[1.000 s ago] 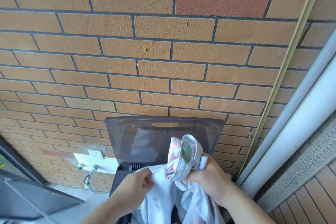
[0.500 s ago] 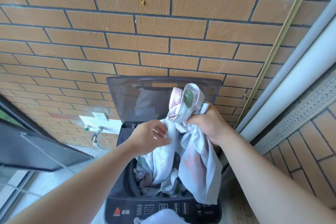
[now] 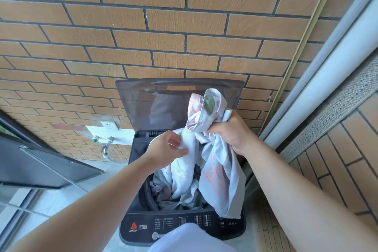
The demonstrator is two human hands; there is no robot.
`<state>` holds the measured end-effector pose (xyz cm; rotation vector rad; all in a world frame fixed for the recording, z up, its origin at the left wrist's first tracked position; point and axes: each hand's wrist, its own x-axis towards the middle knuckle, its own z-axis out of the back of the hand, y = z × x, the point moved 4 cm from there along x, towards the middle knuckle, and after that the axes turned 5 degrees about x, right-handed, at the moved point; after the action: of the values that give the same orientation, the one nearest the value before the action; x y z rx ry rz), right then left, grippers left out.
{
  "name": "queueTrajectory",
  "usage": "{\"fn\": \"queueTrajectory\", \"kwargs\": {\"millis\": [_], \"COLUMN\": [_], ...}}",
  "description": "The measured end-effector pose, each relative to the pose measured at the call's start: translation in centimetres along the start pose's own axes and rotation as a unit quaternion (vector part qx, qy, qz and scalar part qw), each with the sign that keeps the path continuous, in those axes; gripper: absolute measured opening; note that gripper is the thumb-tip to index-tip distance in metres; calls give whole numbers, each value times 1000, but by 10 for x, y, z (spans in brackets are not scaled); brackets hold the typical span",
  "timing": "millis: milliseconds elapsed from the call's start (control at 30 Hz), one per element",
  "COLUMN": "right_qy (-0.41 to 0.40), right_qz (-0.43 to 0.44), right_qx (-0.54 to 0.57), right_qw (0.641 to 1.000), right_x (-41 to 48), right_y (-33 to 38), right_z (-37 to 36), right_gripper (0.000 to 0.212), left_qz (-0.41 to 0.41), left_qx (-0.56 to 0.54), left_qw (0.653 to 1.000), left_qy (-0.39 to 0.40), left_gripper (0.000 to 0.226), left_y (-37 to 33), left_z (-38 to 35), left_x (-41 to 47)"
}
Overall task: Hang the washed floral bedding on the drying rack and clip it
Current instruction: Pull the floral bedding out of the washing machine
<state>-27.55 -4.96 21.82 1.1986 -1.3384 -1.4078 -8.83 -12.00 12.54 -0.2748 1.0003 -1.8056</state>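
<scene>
The top-loading washing machine (image 3: 141, 227) stands open against the far brick wall (image 3: 122, 32), its tinted lid (image 3: 159, 104) tipped up and back. Its drum holds a heap of damp, crumpled laundry in grey and pale colours. The floral bedding (image 3: 216, 172) is rising out of the drum. One white length runs down into the heap, and another panel with faint pink flowers hangs over the machine's near right rim, down to the control panel (image 3: 184, 224). The right hand (image 3: 231, 131) grips a bunched end of the bedding above the drum, its fingers (image 3: 214, 129) curled tight round it, so a fold with a green leaf print stands up above the fist. The left hand (image 3: 165, 149) holds the white length just to the left, thumb and curled fingers closed on the cloth. Left of the machine, a white socket (image 3: 109, 126) and a tap (image 3: 104, 143) sit low on the wall above a pale floor (image 3: 61, 196). A white pipe (image 3: 337, 63) runs along the right side.
</scene>
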Motion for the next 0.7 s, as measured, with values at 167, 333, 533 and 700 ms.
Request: {"fn": "queueTrajectory", "kwargs": {"millis": [167, 333, 533, 700], "right_qy": [15, 26, 32, -11], "right_qz": [2, -9, -14, -9], "right_qx": [14, -7, -11, 6], "right_qw": [1000, 1000, 999, 1000], "right_x": [-1, 1, 1, 1], "right_y": [-2, -5, -7, -6], "right_z": [-1, -2, -2, 0], "right_gripper": [22, 25, 35, 16], "left_qz": [10, 12, -9, -25], "left_qx": [-50, -105, -212, -125], "left_qw": [999, 994, 977, 992], "left_qy": [18, 24, 23, -3], "left_gripper": [36, 40, 26, 15], "left_y": [3, 2, -8, -2], "left_z": [-3, -1, 10, 7], "left_x": [-3, -5, -8, -11]}}
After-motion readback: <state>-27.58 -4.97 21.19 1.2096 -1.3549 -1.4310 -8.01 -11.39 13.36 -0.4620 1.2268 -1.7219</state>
